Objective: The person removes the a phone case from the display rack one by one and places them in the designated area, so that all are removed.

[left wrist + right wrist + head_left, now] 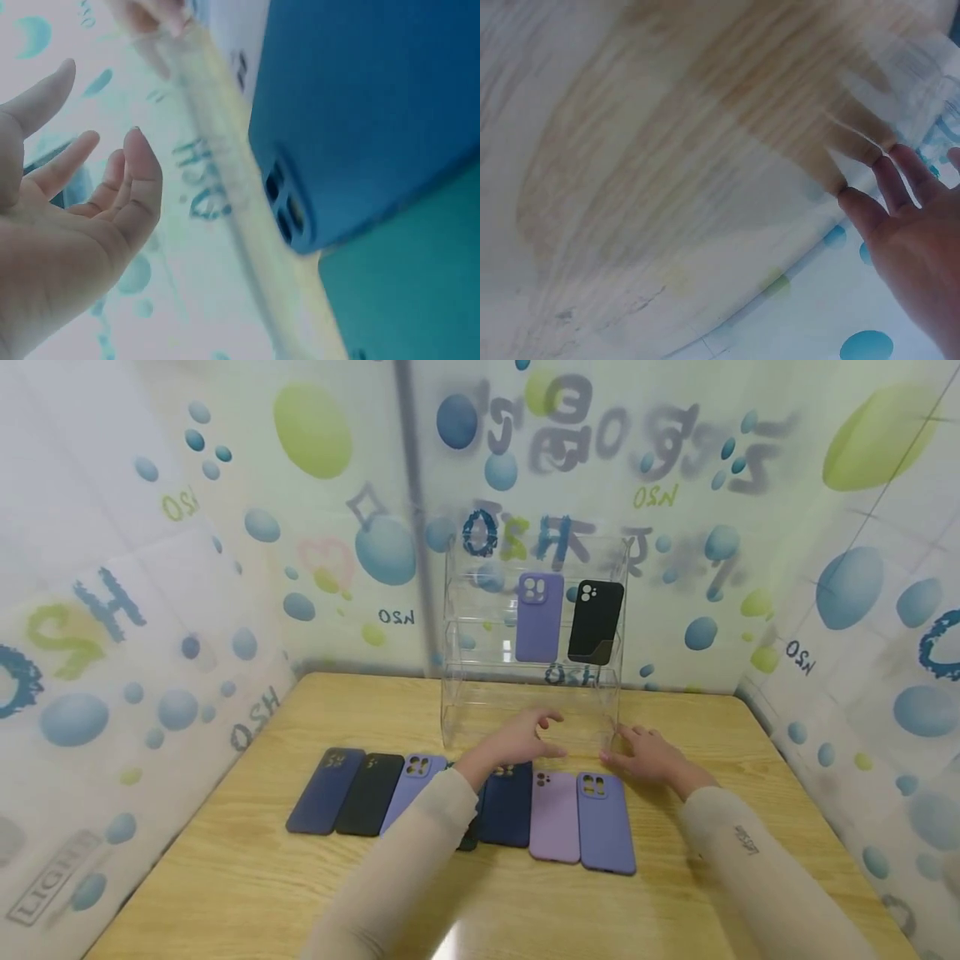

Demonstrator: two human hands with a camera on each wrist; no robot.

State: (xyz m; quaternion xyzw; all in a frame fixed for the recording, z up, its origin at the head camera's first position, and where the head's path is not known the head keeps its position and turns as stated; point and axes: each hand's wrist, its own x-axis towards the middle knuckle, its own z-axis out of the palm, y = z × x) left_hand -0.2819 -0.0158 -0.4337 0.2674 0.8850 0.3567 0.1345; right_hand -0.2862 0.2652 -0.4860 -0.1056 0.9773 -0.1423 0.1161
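Wooden table (225, 877), row of phone cases (555, 814), seemingly empty hands (517, 739) before clear rack (465, 693).

A wooden worktop (247, 877) is walled in by white sheeting printed with blue and green bubbles (135, 610). At 9 o'clock in the row of phone cases lie a navy case (325, 790), a black case (370, 793) and a lilac case (411, 789), side by side.

Matt phone cases (553, 817), clear glossy plastic stand (480, 693)
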